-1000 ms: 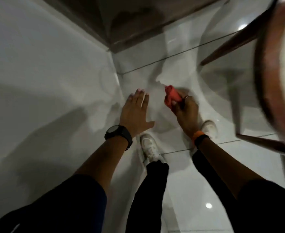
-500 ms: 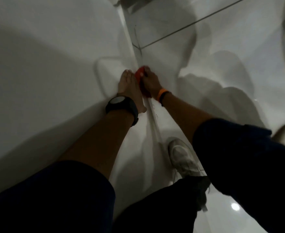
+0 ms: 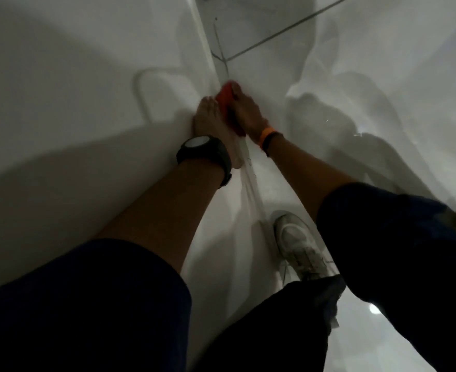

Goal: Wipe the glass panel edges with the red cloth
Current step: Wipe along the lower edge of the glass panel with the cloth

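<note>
The glass panel's thin edge (image 3: 251,183) runs up the middle of the head view, from near my shoe toward the top. A red cloth (image 3: 225,99) is pressed against that edge, mostly covered by fingers. My right hand (image 3: 247,114), with an orange band at the wrist, grips the cloth from the right side. My left hand (image 3: 208,122), above a black watch, lies flat with fingers together on the white surface left of the edge, touching the cloth's side.
A white wall (image 3: 73,103) fills the left side. Glossy white floor tiles (image 3: 382,63) with a dark grout line lie on the right. My white shoe (image 3: 299,242) stands close to the panel's edge below the hands. Dark shadows cross both surfaces.
The view swung left and down, so the wooden chair left the picture. Both hands came together at the panel edge, and the cloth went from open glass onto that edge.
</note>
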`<state>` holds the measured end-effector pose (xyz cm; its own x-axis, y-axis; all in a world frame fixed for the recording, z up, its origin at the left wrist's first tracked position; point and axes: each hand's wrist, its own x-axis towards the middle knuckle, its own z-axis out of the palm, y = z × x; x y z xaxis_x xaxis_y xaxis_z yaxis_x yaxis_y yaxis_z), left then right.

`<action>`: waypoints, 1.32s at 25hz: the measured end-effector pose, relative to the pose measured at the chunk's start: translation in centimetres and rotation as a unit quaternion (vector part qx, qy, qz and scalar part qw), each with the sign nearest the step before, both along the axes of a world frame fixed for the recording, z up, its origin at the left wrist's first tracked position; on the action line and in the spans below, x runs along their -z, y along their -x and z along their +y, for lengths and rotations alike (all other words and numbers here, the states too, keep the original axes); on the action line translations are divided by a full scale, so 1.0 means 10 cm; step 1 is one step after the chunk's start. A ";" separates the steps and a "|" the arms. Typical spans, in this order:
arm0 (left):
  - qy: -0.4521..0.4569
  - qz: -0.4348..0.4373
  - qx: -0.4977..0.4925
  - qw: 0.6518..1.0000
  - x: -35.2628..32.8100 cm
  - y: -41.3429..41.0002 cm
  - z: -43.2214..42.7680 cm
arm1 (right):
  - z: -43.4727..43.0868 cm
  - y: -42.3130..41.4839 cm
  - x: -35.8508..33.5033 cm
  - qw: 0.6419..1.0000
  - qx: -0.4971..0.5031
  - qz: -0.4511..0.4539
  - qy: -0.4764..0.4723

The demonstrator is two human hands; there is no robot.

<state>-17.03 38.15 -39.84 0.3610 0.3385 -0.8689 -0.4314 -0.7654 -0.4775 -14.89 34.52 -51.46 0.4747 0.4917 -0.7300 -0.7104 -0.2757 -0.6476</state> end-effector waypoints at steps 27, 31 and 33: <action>0.007 0.041 0.005 0.999 -0.05 0.24 -0.03 | -0.20 0.67 0.07 0.998 0.050 -0.025 0.028; 0.003 0.046 0.020 0.999 -0.08 0.22 0.00 | -0.69 1.57 -0.11 0.985 0.032 0.007 0.170; 0.007 0.046 0.019 0.999 -0.08 0.20 0.01 | -0.64 1.66 -0.19 0.976 0.038 0.037 0.213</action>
<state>-19.07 38.29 -39.04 0.2921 0.3145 -0.9032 -0.5014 -0.7538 -0.4246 -31.53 28.10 -49.52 0.4365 0.1018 -0.8939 -0.7796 -0.4532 -0.4323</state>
